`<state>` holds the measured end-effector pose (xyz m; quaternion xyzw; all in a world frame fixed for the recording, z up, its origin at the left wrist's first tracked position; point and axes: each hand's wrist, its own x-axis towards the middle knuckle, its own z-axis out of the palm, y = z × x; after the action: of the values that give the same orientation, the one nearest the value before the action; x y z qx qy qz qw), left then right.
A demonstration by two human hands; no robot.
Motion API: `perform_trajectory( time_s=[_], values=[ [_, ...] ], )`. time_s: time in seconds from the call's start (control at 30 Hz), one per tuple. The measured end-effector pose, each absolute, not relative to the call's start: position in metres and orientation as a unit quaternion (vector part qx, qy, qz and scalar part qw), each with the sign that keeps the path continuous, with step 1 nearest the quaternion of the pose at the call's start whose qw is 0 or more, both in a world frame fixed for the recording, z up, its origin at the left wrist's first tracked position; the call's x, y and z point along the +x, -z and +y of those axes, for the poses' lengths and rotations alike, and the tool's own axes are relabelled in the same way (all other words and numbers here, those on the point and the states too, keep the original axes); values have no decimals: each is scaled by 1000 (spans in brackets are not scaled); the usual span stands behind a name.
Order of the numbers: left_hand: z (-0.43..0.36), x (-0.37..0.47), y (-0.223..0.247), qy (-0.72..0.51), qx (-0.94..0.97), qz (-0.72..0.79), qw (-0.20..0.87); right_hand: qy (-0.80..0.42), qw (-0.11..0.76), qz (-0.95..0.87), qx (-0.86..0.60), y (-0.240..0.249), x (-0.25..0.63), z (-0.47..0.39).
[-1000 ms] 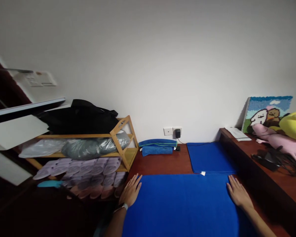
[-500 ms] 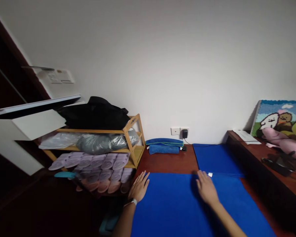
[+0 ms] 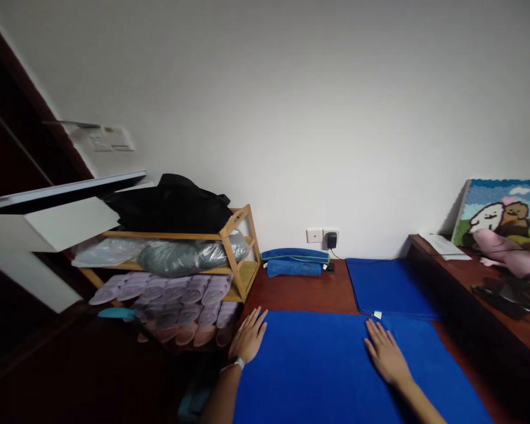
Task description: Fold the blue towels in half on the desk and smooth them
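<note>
A blue cloth [image 3: 318, 365] is lying spread out on a dark red wooden surface [image 3: 300, 293], at the near middle of the scene. The left hand [image 3: 248, 335] is resting palm down at its far left corner, fingers stretched out and gripping nothing. The right hand [image 3: 388, 356] is lying on the cloth right of the middle, near its far edge, also flat and grasping nothing. Just beyond, to the right, a folded blue cloth [image 3: 388, 285] is lying with a white label [image 3: 377, 315] showing on its near edge. Farther off, a blue bundle [image 3: 295, 262] is sitting near the wall [image 3: 291, 118]. On the left, a wooden rack [image 3: 236, 253] is holding a black bag [image 3: 172, 206] and lilac slippers [image 3: 196, 288]. On the far right, a pink plush toy [image 3: 510, 253] is lying before a picture [image 3: 490, 206]
</note>
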<state>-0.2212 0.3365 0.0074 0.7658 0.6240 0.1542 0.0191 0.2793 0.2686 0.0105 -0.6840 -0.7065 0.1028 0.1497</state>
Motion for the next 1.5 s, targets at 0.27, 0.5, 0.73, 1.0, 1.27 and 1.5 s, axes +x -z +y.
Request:
perform_trajectory(
  time_s=[0.27, 0.5, 0.73, 1.0, 1.27, 1.5],
  values=[
    [340, -223, -5, -156, 770, 619, 7, -57, 85, -589, -802, 35, 459, 259],
    [340, -224, -3, -162, 771, 616, 2, -66, 87, -578, -809, 29, 451, 256],
    [338, -220, -5, -161, 769, 618, 9, -25, 112, -568, -815, -13, 398, 264],
    [336, -220, -4, -162, 768, 620, 15, -113, 176, -779, -590, -48, 158, 283],
    [338, -221, -5, -160, 771, 616, 11, -128, 128, -726, -663, -21, 234, 274],
    [341, -222, -4, -162, 768, 620, 13, -89, 107, -586, -798, -3, 415, 262]
  ],
)
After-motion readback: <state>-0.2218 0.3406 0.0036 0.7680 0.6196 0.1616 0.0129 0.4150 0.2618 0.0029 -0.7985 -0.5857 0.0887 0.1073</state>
